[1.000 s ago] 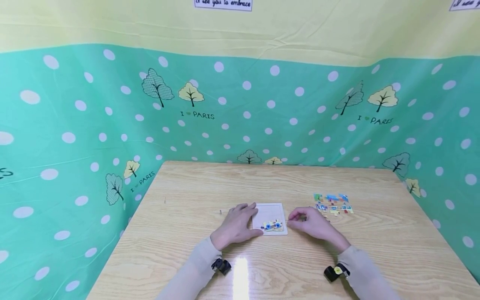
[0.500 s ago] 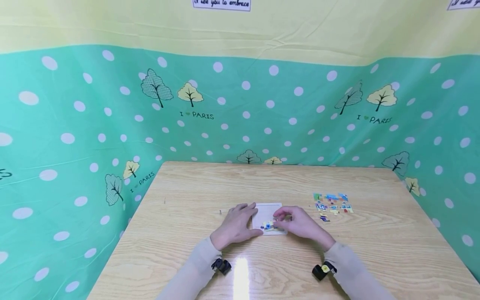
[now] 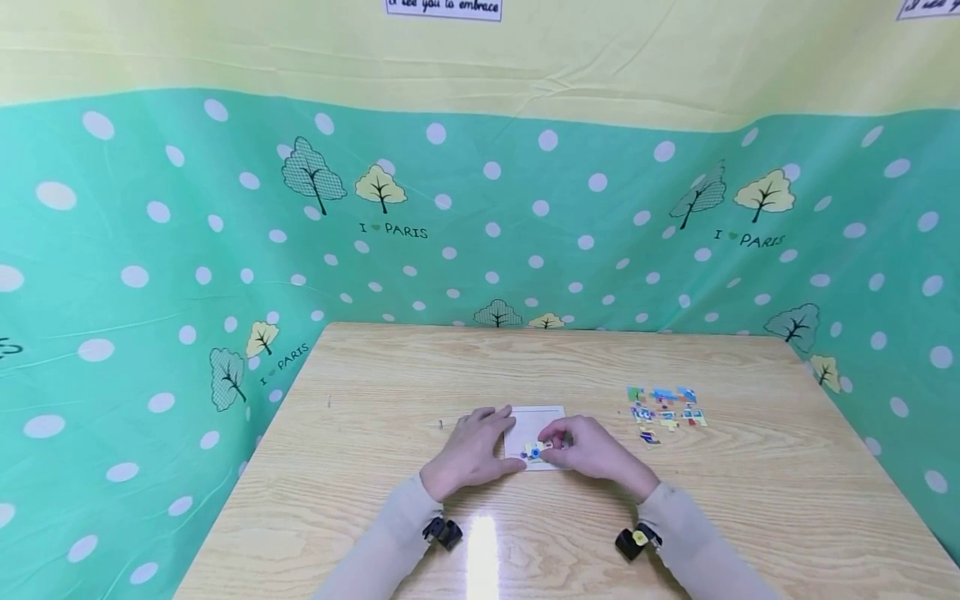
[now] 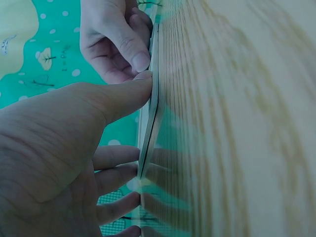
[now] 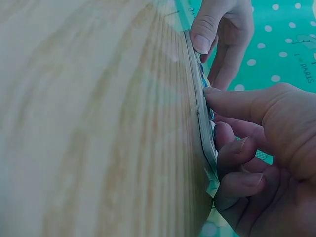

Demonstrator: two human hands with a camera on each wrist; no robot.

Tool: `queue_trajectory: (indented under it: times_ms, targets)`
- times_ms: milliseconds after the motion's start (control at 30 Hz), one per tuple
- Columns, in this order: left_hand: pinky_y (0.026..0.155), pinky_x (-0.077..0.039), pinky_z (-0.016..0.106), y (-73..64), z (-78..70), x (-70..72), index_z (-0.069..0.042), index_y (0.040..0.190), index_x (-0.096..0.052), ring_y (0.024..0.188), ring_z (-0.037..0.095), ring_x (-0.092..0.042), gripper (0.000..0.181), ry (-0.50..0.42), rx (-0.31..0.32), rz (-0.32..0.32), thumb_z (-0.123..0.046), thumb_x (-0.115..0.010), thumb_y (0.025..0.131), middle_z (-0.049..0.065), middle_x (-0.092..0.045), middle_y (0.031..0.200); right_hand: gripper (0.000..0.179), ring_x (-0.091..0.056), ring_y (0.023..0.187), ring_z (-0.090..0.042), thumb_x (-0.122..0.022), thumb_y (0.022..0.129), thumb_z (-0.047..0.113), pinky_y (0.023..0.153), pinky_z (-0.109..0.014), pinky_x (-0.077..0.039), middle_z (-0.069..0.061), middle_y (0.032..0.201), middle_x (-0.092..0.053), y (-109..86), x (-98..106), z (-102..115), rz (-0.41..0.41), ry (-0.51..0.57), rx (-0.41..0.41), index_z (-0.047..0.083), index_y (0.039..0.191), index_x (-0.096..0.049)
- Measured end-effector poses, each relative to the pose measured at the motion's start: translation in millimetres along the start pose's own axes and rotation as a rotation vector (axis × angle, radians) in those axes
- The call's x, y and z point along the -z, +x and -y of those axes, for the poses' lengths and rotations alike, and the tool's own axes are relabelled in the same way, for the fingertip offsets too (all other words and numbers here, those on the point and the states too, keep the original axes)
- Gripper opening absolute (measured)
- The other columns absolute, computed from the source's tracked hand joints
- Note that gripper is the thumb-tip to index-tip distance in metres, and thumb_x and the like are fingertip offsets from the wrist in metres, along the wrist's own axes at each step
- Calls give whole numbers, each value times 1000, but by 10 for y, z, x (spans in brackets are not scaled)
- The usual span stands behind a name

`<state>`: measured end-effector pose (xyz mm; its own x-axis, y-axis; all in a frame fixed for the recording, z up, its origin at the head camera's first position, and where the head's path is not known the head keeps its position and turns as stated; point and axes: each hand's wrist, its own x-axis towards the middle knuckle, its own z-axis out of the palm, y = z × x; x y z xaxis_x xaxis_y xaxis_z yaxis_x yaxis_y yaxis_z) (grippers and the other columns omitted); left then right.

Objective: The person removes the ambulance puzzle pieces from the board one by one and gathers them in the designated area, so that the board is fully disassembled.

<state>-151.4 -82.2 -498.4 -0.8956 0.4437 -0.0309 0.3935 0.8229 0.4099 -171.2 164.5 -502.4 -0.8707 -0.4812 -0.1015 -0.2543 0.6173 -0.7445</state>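
Observation:
A white puzzle board (image 3: 531, 421) lies flat on the table, with a few joined jigsaw pieces (image 3: 533, 452) showing blue round shapes along its near side. My left hand (image 3: 472, 448) rests at the board's left side, fingers extended, thumb along the near edge; the left wrist view shows its thumb (image 4: 131, 94) at the rim. Over the near right part of the board, my right hand (image 3: 596, 450) pinches a puzzle piece, mostly hidden behind the thumb and index finger. In the right wrist view its thumb (image 5: 237, 104) is right at the board's surface and the other fingers are curled.
Several loose colourful puzzle pieces (image 3: 665, 408) lie in rows right of the board, with another piece (image 3: 649, 437) nearer to me. Small specks dot the wooden table (image 3: 390, 375) on the left. A dotted green cloth (image 3: 480, 208) hangs behind the table.
My right hand has moved left from beside the board to over its near right part, covering pieces there and uncovering the nearest loose piece. My left hand stays in place.

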Motion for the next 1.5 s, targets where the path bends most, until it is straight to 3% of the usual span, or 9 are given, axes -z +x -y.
queue_trajectory:
  times_ms: [633, 1500]
  targets:
    - [125, -38, 60, 4, 11, -22, -9, 153, -58, 153, 37, -44, 79, 10, -9, -5, -57, -77, 92, 9, -48, 167, 8, -59, 82, -13, -74, 99, 22, 71, -22, -47, 5, 89, -68, 3, 45, -32, -2, 30, 4, 16, 102, -79]
    - [124, -38, 60, 10, 14, -14, -9, 153, -58, 152, 38, -45, 79, 8, -10, -13, -56, -77, 92, 10, -48, 167, 15, -62, 88, -13, -72, 102, 24, 78, -24, -49, 2, 96, -75, -18, 92, -85, -7, 93, -12, 12, 105, -81]
